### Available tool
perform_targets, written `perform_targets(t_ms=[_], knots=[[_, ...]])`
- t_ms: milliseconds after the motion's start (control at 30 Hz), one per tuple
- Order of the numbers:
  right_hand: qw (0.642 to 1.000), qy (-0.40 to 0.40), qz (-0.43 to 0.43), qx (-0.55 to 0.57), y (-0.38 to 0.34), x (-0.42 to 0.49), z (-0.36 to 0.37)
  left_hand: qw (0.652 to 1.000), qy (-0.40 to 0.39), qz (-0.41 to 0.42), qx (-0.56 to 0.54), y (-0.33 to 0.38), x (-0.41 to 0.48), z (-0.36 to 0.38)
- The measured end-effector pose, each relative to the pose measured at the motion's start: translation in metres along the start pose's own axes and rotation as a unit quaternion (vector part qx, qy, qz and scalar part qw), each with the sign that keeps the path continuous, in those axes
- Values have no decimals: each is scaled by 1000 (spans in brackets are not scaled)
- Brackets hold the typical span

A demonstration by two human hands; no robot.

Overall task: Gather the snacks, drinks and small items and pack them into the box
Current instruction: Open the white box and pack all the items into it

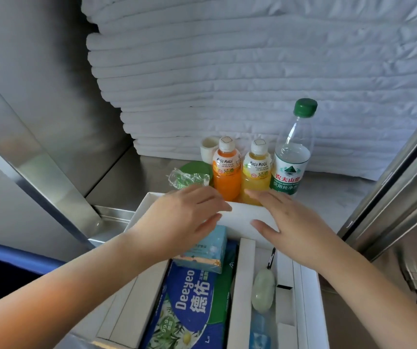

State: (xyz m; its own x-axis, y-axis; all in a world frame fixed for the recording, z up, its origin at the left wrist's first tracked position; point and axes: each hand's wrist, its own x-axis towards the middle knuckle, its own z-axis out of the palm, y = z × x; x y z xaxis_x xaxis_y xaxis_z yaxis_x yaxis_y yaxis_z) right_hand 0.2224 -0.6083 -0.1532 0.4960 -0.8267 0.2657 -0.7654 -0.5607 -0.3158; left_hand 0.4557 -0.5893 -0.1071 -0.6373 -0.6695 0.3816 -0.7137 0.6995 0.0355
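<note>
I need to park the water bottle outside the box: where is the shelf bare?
Bare shelf left of the wrapper, up to the side wall, and right of the water bottle. Crowded straight behind the box, where the juice bottles and cups stand.

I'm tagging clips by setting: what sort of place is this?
Likely a hotel housekeeping store: tall stack of folded white linen, stainless steel shelf, green-capped clear water bottle.

So the box (242,217) sits bottom centre of the frame. The wipes pack (189,306) is in its left compartment with the tissue pack (207,250) on top, and the pouch (262,290) is in the right one. Just behind the box stand the left juice bottle (226,170) and right juice bottle (256,172), with the water bottle (293,157) right of them. The cup (208,148) is behind, and the linen stack (227,71) is across the top.
</note>
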Motion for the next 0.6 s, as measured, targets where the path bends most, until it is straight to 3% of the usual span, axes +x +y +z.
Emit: perform_targets(t_ms=[100, 267, 367, 600], knots=[[990, 128, 19, 51, -4, 4, -4, 997, 22, -43, 54, -13, 12, -1], [945, 315, 66, 58, -6, 23, -20, 987, -99, -104, 74, -25, 16, 17], [924, 368, 104, 13, -5, 42, -31, 986, -103, -87, 94, -29, 19, 18], [881, 409, 189, 142, 5, 72, -26, 992, -43, -72, 97, -36, 26, 21]])
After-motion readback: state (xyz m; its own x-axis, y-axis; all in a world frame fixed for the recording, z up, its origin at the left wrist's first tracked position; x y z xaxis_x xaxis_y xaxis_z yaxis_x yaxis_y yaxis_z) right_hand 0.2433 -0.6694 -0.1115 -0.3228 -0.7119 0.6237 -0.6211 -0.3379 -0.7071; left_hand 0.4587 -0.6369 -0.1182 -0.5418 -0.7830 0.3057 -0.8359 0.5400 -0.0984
